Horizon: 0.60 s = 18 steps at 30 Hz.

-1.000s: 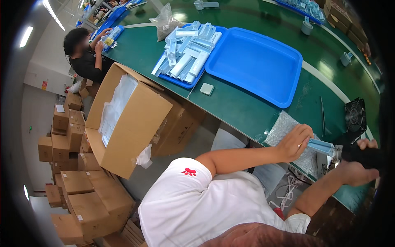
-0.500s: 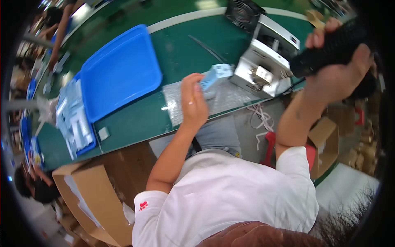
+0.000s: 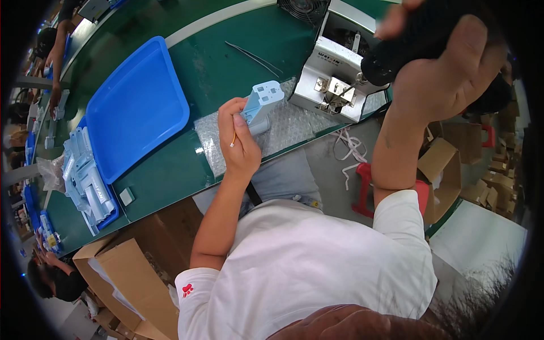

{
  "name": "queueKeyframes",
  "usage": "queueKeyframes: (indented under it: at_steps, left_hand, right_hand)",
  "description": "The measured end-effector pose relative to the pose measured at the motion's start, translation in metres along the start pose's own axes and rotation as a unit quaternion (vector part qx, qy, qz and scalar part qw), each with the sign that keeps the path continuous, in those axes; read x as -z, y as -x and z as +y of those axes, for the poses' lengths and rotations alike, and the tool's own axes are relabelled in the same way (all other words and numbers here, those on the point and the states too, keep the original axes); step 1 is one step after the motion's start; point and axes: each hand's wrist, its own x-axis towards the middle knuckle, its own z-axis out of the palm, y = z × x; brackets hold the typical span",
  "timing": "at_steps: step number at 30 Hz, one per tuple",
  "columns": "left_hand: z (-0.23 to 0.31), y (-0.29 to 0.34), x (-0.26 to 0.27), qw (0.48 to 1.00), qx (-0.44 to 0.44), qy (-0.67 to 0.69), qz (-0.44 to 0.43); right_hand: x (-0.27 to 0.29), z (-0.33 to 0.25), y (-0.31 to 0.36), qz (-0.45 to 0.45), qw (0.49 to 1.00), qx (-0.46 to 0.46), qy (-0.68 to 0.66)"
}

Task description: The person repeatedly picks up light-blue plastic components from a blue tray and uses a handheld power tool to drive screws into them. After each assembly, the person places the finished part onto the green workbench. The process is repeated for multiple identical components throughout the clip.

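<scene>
My left hand is closed around a light-blue plastic housing with small square holes in its end face. A thin wire with a tiny white connector hangs by its fingers. High on the right, my right hand grips a thick black electric screwdriver. Its front end points down-left at the silver metal screw feeder, with the bit close to the bracket on its front. Whether the bit touches the bracket, I cannot tell. Bubble wrap lies on the table under the left hand's part.
A blue tray overlaps another tray loaded with light-blue plastic parts. Black tweezers and a small white block lie on the green table. A cardboard box and a red stool stand below. Co-workers are at far left.
The whole view has shifted, so table things appear further left. My right hand has brought the screwdriver's front end over the screw feeder's front. The left hand keeps the housing, its holed face turned more upward.
</scene>
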Motion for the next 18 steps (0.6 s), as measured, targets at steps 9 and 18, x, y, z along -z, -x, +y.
queueKeyframes:
  at_steps: [9, 18]
  left_hand:
    - [-0.003, -0.001, -0.002, 0.999, -0.031, -0.018, 0.01]
    - [-0.001, 0.0, 0.003, 0.998, -0.044, -0.04, 0.001]
  right_hand:
    - [0.049, 0.009, 0.01, -0.137, 0.914, -0.222, -0.31]
    - [-0.009, 0.012, 0.022, -0.098, 0.942, -0.185, -0.261]
